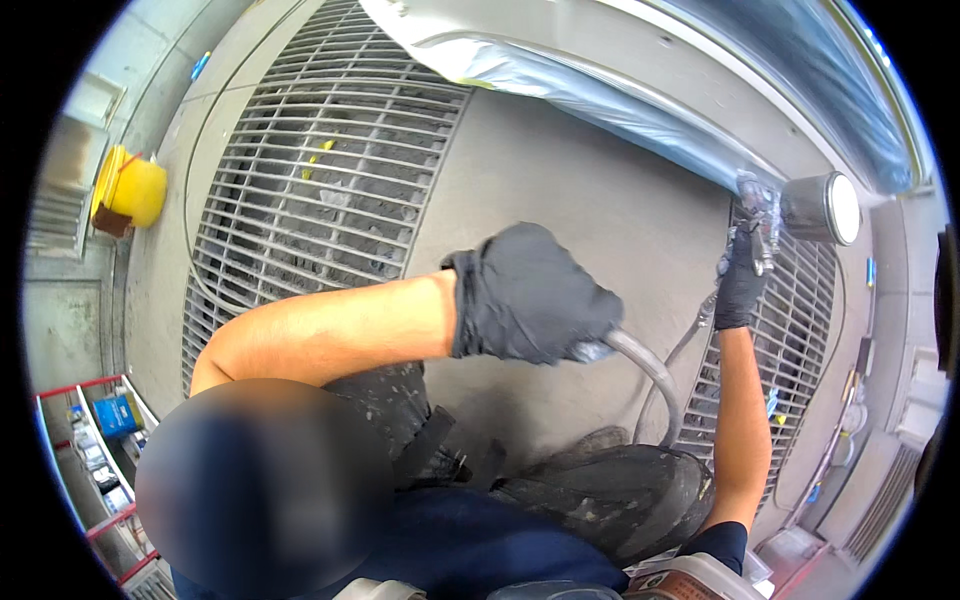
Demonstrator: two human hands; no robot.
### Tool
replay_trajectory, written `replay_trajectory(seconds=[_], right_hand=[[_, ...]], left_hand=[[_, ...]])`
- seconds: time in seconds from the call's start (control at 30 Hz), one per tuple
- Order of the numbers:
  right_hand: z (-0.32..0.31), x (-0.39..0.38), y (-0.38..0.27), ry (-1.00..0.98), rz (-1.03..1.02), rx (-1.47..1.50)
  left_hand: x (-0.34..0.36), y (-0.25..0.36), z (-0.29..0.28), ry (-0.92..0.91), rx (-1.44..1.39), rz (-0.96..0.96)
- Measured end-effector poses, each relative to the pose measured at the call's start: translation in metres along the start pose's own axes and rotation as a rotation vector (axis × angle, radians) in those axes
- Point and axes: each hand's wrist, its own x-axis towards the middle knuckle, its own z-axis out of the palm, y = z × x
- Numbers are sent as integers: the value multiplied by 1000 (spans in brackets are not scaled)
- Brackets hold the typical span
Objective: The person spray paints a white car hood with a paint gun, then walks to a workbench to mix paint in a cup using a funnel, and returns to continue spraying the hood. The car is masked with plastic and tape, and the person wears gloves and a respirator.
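My right hand [741,285], in a black glove, is closed around the handle of a paint spray gun [762,222]. A round metal cup [806,208] with a white end face sits on the gun's far right side. My left hand [535,295], also black-gloved, is closed on a grey air hose [655,375] in front of my body. From there the hose bends down and loops toward the right, where a hose runs up to the gun. The gun is near the lower edge of a pale vehicle body panel [600,35].
Bluish masking film [630,115] hangs along the panel. Floor grates [330,150] lie on the left and right. A yellow bucket [140,190] stands by the left wall, and a red-framed shelf cart [85,388] with supplies is at lower left. A thin cable crosses the left floor.
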Motion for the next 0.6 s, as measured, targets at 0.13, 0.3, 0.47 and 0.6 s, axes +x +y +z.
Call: replay_trajectory(seconds=[0.13, 0.3, 0.47, 0.6], right_hand=[[89, -39, -39, -184, -229, -170], [208, -58, -73, -372, -459, -128], [318, -79, -94, -516, -402, 1], [362, -70, -79, -601, -471, 33]], left_hand=[[-32, -8, -13, 103, 41, 90], [-65, -18, -33, 272, -45, 64], [-86, -22, -33, 368, -63, 86], [-91, -29, -34, 292, -90, 66]])
